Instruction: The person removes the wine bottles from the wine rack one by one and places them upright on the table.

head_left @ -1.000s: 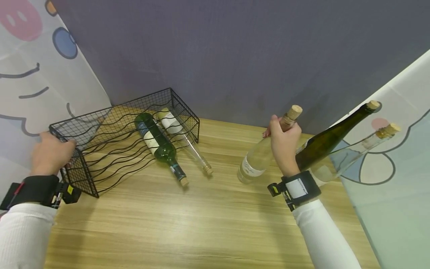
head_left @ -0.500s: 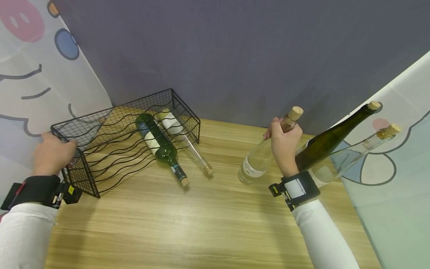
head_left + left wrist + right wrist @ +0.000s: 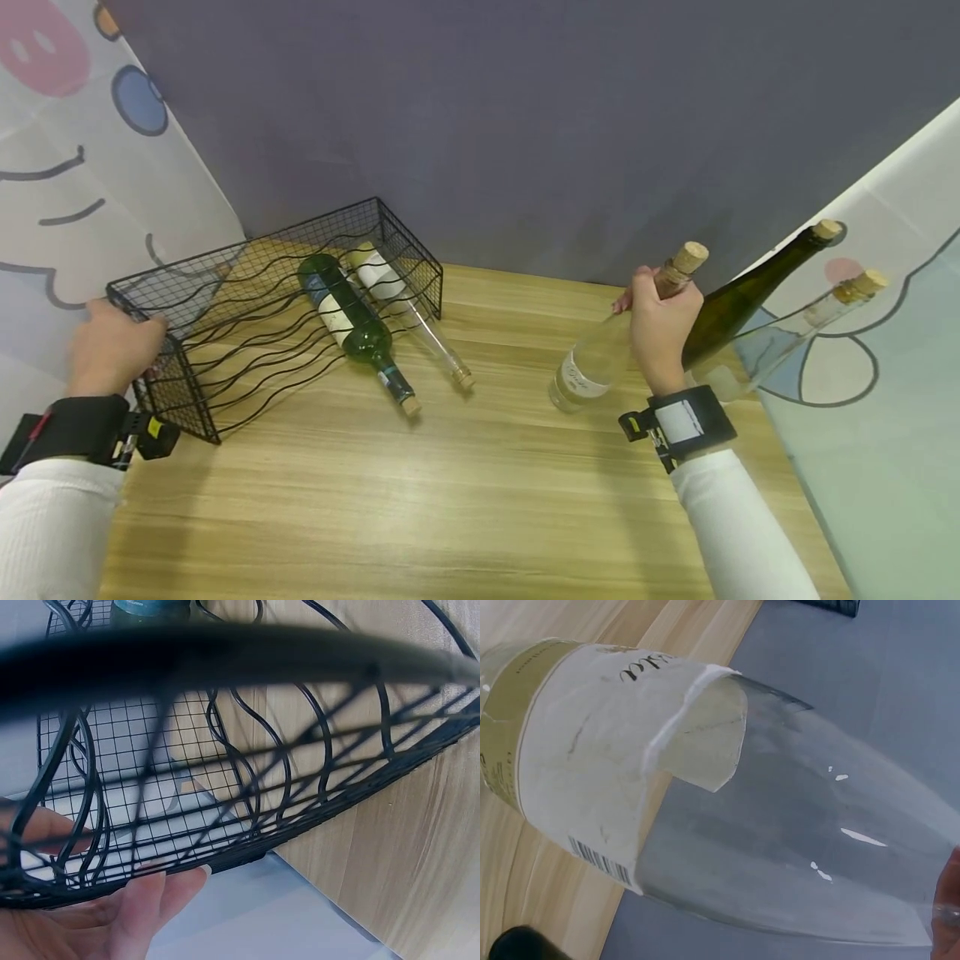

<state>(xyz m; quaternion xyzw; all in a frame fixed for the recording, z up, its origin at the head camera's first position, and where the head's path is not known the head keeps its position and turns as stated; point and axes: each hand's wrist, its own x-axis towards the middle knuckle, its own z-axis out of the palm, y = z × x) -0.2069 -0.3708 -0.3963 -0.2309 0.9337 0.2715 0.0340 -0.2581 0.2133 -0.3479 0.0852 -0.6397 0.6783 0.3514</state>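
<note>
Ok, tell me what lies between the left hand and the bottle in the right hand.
The head view shows the rack, with a green bottle and a clear bottle lying in it, necks out, then bare table up to the held bottle.

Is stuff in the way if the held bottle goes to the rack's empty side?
Yes: straight across, the held bottle might meet the clear bottle, then the green bottle, sticking out of the wire rack. Nothing else visibly blocks it.

A pale wood-grain worktop meets a flat dark-grey backdrop, between a white, pink-and-blue-printed left-hand sheet and a pale blue-and-white printed right-hand sheet
</note>
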